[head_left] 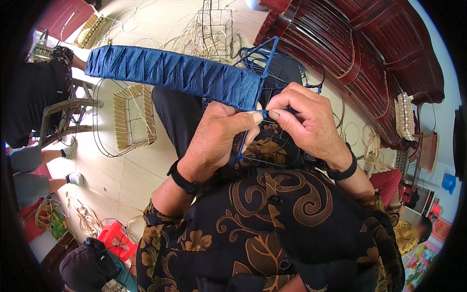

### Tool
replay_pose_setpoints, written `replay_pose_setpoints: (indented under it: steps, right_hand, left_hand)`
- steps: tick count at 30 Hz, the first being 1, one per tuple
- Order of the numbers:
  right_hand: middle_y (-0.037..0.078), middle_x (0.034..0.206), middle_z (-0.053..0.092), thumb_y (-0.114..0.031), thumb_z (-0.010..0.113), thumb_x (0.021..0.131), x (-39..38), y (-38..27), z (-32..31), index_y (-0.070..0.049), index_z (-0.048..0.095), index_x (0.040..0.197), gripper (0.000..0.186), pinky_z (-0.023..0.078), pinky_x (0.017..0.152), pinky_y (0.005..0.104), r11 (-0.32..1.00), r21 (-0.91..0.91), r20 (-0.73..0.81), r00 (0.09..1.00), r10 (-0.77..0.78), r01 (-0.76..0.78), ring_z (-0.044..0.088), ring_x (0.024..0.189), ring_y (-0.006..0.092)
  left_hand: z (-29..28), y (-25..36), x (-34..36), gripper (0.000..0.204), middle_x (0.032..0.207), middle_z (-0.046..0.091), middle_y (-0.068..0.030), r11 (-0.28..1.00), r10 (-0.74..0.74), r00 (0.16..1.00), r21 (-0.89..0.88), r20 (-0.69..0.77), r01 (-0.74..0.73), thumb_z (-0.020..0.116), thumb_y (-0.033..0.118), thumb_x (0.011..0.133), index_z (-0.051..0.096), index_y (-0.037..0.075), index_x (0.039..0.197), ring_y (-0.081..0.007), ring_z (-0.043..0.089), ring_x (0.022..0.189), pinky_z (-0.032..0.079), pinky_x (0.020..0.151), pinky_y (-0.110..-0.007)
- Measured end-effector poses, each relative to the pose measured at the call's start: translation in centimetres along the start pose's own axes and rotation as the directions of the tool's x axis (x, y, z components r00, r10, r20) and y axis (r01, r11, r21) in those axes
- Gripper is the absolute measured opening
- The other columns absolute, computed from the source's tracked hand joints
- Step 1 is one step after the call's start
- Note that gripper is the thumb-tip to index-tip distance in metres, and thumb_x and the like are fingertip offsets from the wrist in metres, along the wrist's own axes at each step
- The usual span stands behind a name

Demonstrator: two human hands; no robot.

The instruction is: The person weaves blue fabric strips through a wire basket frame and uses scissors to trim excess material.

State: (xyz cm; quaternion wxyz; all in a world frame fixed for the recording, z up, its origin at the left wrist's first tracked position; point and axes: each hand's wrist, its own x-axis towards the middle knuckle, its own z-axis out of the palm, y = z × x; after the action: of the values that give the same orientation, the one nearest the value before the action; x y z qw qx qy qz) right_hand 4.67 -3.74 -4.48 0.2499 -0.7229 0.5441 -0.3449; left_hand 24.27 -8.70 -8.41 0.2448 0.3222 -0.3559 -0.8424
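A basket with a blue woven side panel (175, 73) lies across my lap, its long side reaching to the upper left. At its right end the wire frame (269, 57) is wrapped in blue strand, and other bars stand open behind. My left hand (214, 134) is closed round the panel's lower right corner, thumb pressed on the frame. Close beside it, my right hand (311, 119) pinches a blue strand (265, 114) between thumb and forefinger where it meets the frame. The fingers' undersides are hidden.
A dark wooden bench (335, 53) stands at upper right. On the tiled floor are a part-woven cream basket frame (134, 117), a bare wire frame (216, 24) with loose strands, and a red stool (116, 239). Other people sit at the left and lower right.
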Motion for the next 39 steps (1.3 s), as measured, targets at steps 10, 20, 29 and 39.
replay_pose_setpoints:
  steps: [10,20,29,39]
  right_hand:
    - [0.006,0.080,0.063,0.002,0.068,0.082,-1.0,3.0,-1.3,-0.002,0.068,0.091,0.011,0.045,0.053,0.0254,0.988,0.157,-0.049,0.999,0.018,-0.010,0.060,0.065,0.0148]
    - [0.007,0.079,0.065,0.001,0.069,0.080,-1.3,4.2,-2.0,-0.004,0.069,0.092,0.013,0.046,0.053,0.0261,0.987,0.158,-0.079,0.997,-0.014,0.027,0.061,0.063,0.0155]
    - [0.003,0.071,0.059,0.002,0.075,0.068,-0.9,5.1,-3.6,-0.013,0.074,0.097,0.032,0.046,0.051,0.0309,0.963,-0.089,-0.068,0.963,-0.259,0.253,0.059,0.060,0.0185]
    - [0.000,0.068,0.053,-0.001,0.080,0.064,-0.6,6.7,-3.0,-0.017,0.077,0.099,0.039,0.042,0.049,0.0284,0.884,-0.192,-0.131,0.882,-0.453,0.426,0.054,0.058,0.0153]
  left_hand:
    - [1.5,0.9,1.2,0.031,0.066,0.062,-0.0073,0.995,-0.014,0.995,0.095,0.094,0.005,0.057,0.013,0.091,0.065,-0.005,0.067,-0.0097,0.052,0.056,0.038,0.054,-0.023]
    - [3.5,1.4,1.6,0.032,0.066,0.063,-0.0052,0.986,-0.029,0.999,0.163,0.029,0.024,0.056,0.015,0.094,0.066,-0.004,0.070,-0.0092,0.052,0.058,0.039,0.057,-0.023]
    - [4.3,1.9,1.9,0.029,0.070,0.063,-0.0089,0.957,-0.053,0.998,0.289,0.047,0.037,0.056,0.012,0.095,0.064,-0.006,0.073,-0.0145,0.055,0.065,0.042,0.064,-0.026]
    - [4.4,2.1,2.4,0.034,0.058,0.052,-0.0032,0.871,0.044,0.999,0.489,0.015,-0.046,0.054,0.014,0.092,0.058,-0.001,0.061,-0.0111,0.045,0.056,0.035,0.055,-0.028]
